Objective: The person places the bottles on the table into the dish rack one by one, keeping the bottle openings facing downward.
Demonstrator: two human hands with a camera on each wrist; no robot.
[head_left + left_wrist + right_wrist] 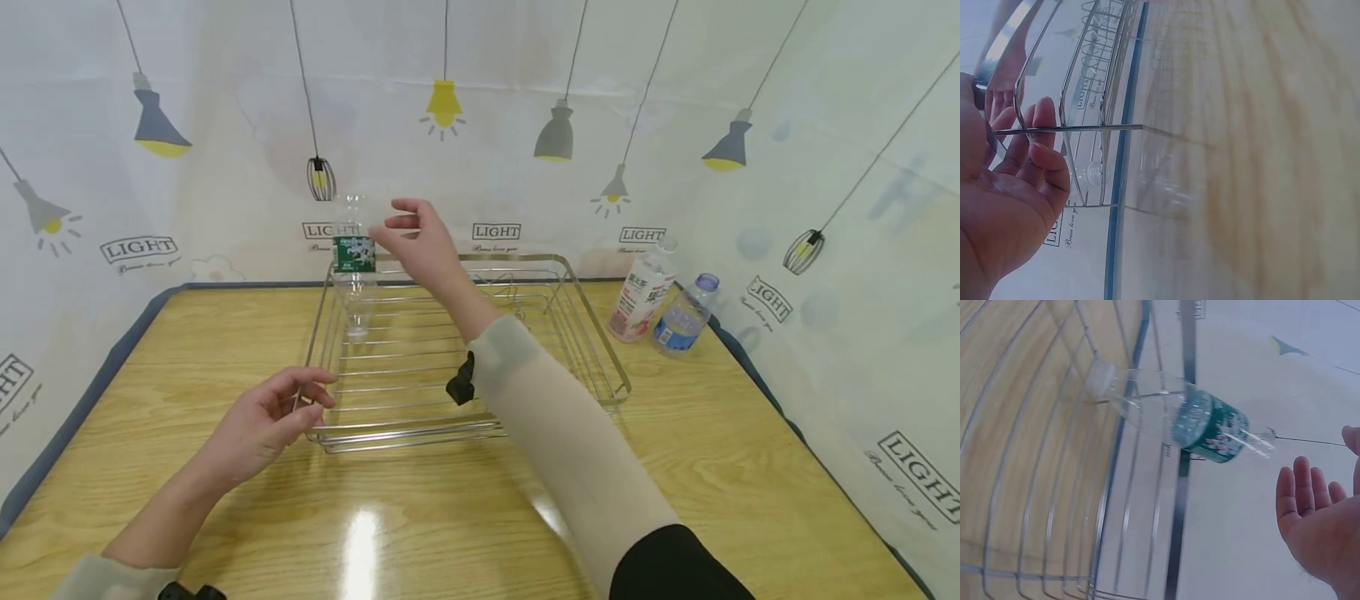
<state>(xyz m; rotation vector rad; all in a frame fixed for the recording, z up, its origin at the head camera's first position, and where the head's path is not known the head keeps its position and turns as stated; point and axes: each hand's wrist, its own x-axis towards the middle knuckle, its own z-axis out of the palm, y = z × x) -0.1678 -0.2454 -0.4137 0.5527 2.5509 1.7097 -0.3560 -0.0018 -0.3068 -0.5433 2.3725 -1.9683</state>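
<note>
A clear plastic bottle (354,254) with a green label stands upside down in the left part of a metal wire rack (480,429), its white cap (1100,378) down by the wires. My right hand (423,246) is just right of the bottle, near its upturned base. The right wrist view shows a gap between that hand's spread fingers (1304,487) and the bottle. At the rack's front left corner, my left hand (262,425) holds the rim between thumb and fingers, with some fingers (1044,156) curled by the wires.
Right of the rack stand a pink-and-white labelled bottle (641,292) and a smaller clear bottle (686,315) with a blue label and purple cap. Thin wire loops (506,287) rise at the rack's back. Behind the wooden table (420,517) hangs a lamp-print cloth (510,50).
</note>
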